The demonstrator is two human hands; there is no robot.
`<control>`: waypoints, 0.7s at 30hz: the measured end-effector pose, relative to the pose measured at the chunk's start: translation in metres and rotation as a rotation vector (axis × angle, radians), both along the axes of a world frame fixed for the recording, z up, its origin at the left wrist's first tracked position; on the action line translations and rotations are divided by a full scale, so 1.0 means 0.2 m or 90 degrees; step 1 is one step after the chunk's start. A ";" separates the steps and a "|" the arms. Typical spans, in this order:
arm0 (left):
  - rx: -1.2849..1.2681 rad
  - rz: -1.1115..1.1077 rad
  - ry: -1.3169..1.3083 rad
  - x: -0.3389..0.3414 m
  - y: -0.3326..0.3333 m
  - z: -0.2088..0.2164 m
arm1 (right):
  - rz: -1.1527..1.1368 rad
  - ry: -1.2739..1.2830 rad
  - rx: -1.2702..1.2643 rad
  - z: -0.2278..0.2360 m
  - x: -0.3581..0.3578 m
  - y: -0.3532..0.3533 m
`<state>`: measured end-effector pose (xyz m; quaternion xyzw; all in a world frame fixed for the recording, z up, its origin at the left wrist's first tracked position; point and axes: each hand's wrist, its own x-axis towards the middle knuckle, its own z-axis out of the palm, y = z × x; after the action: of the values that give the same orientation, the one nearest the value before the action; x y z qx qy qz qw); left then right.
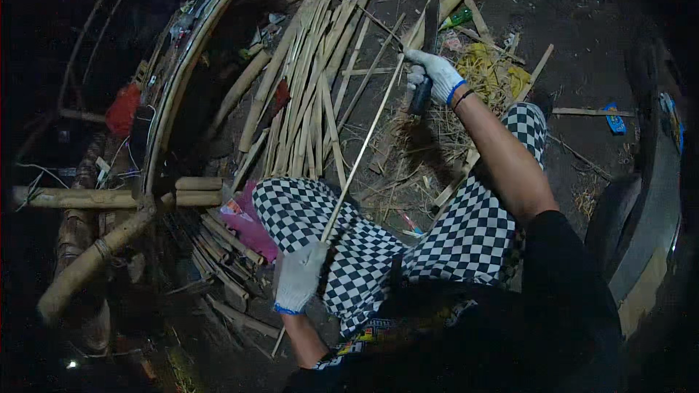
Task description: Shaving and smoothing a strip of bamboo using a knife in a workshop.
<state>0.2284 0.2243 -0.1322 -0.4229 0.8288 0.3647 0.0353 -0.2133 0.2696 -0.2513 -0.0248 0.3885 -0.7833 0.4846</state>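
The left hand (300, 276), in a white glove with a blue cuff, is closed around the lower part of a long, thin bamboo strip (364, 147), whose tail end slips out below the wrist. The strip slants up across the person's checkered trousers (306, 207), over the dark ground (568, 91), to the right hand (437, 76). That hand, gloved alike, is clenched on the black handle of a knife (420, 101), its blade pointing toward the far edge of the ground; the strip passes close by its thumb (whether the fingers pinch it too, I cannot tell).

Beyond the left knee, a pile of split bamboo (313, 80) stretches toward the ground's far edge. Nearer the ground's left edge, a pink bag (255, 229) sits beside that knee. A green bottle (456, 17) lies past the right hand, and a blue packet (615, 119) toward the right edge.
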 end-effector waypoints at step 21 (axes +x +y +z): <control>-0.129 -0.311 -0.096 -0.03 -0.03 0.01 | -0.020 -0.026 -0.026 0.06 0.02 0.00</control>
<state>0.2233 0.2187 -0.1300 -0.2379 0.9335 0.2280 0.1411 -0.2098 0.2703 -0.2401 -0.0125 0.3628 -0.7990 0.4793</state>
